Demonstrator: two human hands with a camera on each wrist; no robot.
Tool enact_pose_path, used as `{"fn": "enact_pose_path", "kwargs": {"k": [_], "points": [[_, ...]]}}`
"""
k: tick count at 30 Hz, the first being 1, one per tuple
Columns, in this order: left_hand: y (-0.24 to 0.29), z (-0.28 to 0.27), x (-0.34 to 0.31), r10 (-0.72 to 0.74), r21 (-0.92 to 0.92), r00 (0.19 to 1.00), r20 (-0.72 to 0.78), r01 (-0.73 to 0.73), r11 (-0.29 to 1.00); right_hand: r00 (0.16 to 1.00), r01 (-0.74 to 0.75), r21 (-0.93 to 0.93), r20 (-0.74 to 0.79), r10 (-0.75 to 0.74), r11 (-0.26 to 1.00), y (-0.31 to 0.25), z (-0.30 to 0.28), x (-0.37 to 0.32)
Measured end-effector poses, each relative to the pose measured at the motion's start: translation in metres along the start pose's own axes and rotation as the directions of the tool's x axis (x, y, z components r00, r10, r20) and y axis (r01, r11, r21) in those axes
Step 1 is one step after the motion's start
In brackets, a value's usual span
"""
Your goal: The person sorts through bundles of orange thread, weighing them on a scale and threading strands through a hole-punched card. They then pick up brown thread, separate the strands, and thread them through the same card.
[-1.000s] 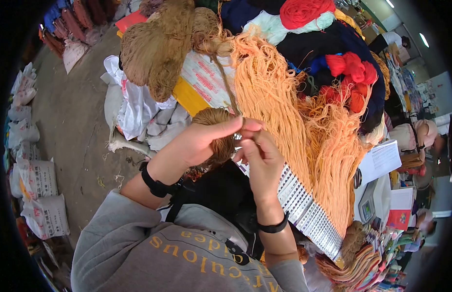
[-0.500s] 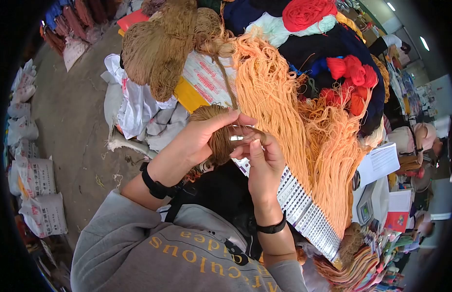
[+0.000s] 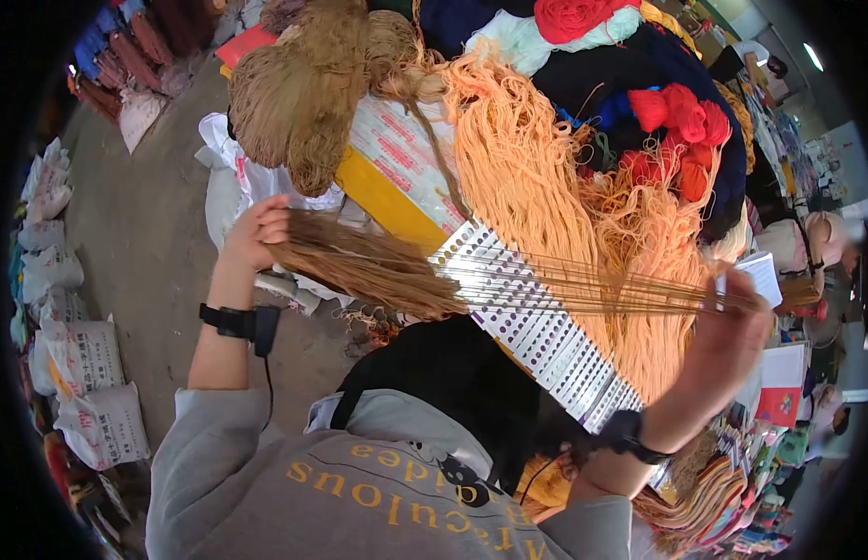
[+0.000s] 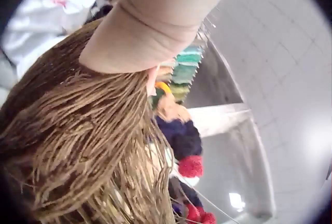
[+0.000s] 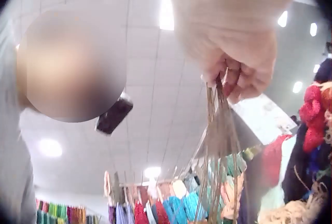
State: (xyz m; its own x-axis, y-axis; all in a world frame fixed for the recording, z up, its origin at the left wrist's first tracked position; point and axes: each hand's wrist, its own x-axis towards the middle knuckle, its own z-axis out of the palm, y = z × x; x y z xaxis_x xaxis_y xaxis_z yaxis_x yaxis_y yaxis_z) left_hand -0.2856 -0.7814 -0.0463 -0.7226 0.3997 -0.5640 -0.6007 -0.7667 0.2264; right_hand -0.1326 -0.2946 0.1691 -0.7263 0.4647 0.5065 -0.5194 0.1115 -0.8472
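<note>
A brown yarn skein (image 3: 359, 266) stretches across in front of the chest in the head view. At its left end my left hand (image 3: 256, 233) grips the thick bundle, with the thumb lying over the strands in the left wrist view. Out to the right, my right hand (image 3: 728, 341) holds several thin strands (image 5: 220, 130) pulled taut from that skein, its fingers curled round their ends. Beneath the strands lie a white card with rows of holes (image 3: 555, 341) and a spread of peach yarn (image 3: 508, 154).
Larger brown skeins (image 3: 303, 84) hang at the back left beside a yellow-edged board (image 3: 382, 201). Red yarn (image 3: 681, 121) sits on dark yarn at the back right. White sacks (image 3: 98, 364) line the floor at far left. An open notebook (image 3: 762, 278) lies beyond my right hand.
Both hands were close together at the small brown bundle. They have since moved wide apart, left hand leftward with the skein, right hand rightward, drawing strands out between them.
</note>
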Motion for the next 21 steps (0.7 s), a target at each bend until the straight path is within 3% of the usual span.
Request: {"fn": "enact_pose_path", "kwargs": {"k": [2, 4, 5, 6, 8, 9, 10, 11, 13, 15, 16, 18, 19, 20, 21], "points": [[0.042, -0.057, 0.005, 0.132, 0.004, 0.988, -0.073, -0.132, 0.991, 0.988, -0.124, 0.472, -0.021, 0.152, 0.873, -0.011, -0.062, 0.022], [0.08, -0.101, 0.004, 0.207, -0.04, 0.968, -0.142, -0.214, 0.976, 0.933, -0.33, 0.86, 0.234, 0.274, 0.389, -0.022, -0.132, 0.035], [0.095, -0.112, -0.001, 0.293, 0.014, 0.924, -0.247, -0.299, 0.954, 0.94, -0.269, 0.852, 0.131, 0.315, 0.448, -0.03, -0.15, 0.037], [0.11, -0.122, -0.005, 0.377, 0.077, 0.861, -0.342, -0.374, 0.924, 0.951, -0.25, 0.773, 0.084, 0.297, 0.583, -0.033, -0.181, 0.041], [0.153, -0.168, -0.009, 0.467, 0.017, 0.799, -0.379, -0.498, 0.867, 0.959, -0.212, 0.642, -0.007, 0.283, 0.737, -0.043, -0.274, 0.049], [0.155, -0.169, -0.01, 0.493, -0.014, 0.806, -0.327, -0.525, 0.851, 0.975, -0.083, -0.151, -0.215, 0.049, 0.985, -0.056, -0.232, 0.023], [0.157, -0.169, -0.011, 0.517, -0.047, 0.811, -0.274, -0.548, 0.835, 0.951, -0.013, -0.851, -0.172, -0.255, 0.525, -0.068, -0.186, -0.003], [0.143, -0.142, -0.019, 0.521, -0.081, 0.841, -0.145, -0.534, 0.841, 0.894, -0.081, -0.836, -0.302, -0.331, 0.543, -0.075, -0.22, -0.009], [0.09, -0.055, -0.04, 0.458, -0.068, 0.88, 0.127, -0.453, 0.889, 0.882, -0.001, -0.409, -0.43, -0.191, 0.913, -0.083, -0.291, 0.014], [0.02, 0.016, -0.034, 0.291, -0.005, 0.904, 0.313, -0.305, 0.952, 0.75, -0.096, -0.341, -0.642, -0.157, 0.935, -0.063, -0.214, 0.016], [-0.005, 0.037, -0.025, 0.201, 0.007, 0.909, 0.364, -0.219, 0.976, 0.857, -0.106, -0.506, -0.483, -0.179, 0.856, -0.028, -0.201, 0.008], [-0.056, 0.071, 0.0, 0.182, 0.301, 0.965, 0.191, -0.234, 0.925, 0.979, -0.003, -0.874, -0.102, -0.178, 0.485, 0.042, -0.127, -0.018], [-0.077, 0.09, 0.007, 0.118, 0.401, 0.979, 0.167, -0.177, 0.899, 0.997, -0.078, -0.654, -0.07, 0.043, 0.752, 0.071, -0.089, -0.031], [-0.096, 0.106, 0.014, 0.058, 0.496, 0.989, 0.134, -0.118, 0.86, 0.975, -0.184, -0.497, 0.018, 0.222, 0.848, 0.101, -0.05, -0.044], [-0.109, 0.117, 0.022, -0.044, 0.577, 0.969, 0.243, -0.109, 0.809, 0.952, -0.183, -0.484, 0.13, 0.277, 0.856, 0.12, -0.012, -0.057]]}}
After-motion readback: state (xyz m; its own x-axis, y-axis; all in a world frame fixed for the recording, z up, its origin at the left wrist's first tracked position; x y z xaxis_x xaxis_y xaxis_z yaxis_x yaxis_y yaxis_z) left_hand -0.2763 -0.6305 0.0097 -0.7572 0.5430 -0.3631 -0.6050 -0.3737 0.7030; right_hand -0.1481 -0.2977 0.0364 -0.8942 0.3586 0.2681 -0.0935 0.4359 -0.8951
